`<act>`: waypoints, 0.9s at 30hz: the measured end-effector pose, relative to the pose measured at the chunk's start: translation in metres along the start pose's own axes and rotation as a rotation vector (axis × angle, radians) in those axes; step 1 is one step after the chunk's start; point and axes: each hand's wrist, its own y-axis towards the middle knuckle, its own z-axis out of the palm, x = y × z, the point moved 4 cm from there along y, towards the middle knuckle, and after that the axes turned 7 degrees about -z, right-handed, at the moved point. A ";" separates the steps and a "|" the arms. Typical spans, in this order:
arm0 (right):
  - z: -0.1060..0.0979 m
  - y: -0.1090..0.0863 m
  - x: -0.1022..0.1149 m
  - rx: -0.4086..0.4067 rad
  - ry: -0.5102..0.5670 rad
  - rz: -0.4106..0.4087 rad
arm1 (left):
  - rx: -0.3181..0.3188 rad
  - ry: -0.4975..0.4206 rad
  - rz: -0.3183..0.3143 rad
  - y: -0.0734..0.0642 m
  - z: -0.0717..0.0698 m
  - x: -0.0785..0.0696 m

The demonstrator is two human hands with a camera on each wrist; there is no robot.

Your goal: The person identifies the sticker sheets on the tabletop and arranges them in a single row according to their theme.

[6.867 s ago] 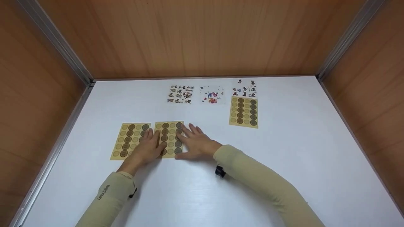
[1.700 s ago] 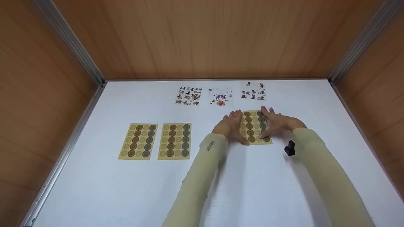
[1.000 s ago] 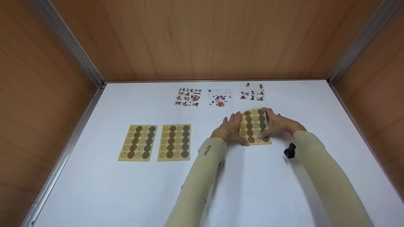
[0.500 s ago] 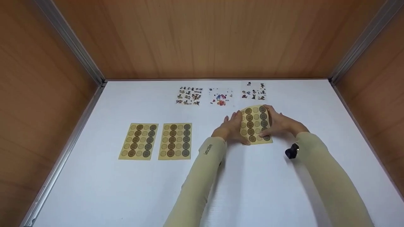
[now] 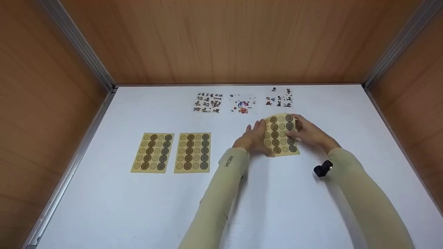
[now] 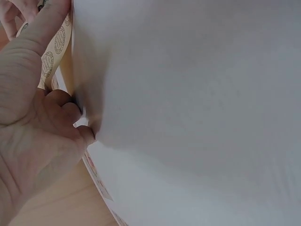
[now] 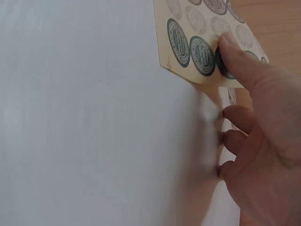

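Note:
A tan sticker sheet printed with rows of round seals is between my two hands, right of centre in the head view. Its far edge bows up off the white table. My right hand pinches the right edge, thumb on the printed face, as the right wrist view shows; the other fingertips touch the tabletop. At the left edge, my left hand has its thumb by the near corner and its fingers along the side; the left wrist view shows these fingers curled. Two matching sticker sheets, one left and one beside it, lie flat.
Three clear sheets with small colourful figures lie in a row along the back: left, middle and right. A wooden back wall and side walls enclose the table.
Both hands have gone from the two left sheets to the right one, which now sits nearer and apart from the clear sheet. Lately its far edge has risen, and my right thumb has slid farther away.

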 end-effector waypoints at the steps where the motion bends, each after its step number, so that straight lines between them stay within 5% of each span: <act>1: 0.001 -0.001 0.000 -0.012 0.021 0.011 | 0.003 -0.001 -0.002 0.000 0.001 0.000; 13: 0.004 -0.001 0.017 -0.181 0.288 0.114 | -0.008 -0.050 -0.020 -0.002 0.003 -0.003; 27: 0.005 -0.002 0.030 -0.177 0.510 0.116 | -0.013 -0.056 -0.023 -0.001 0.001 0.001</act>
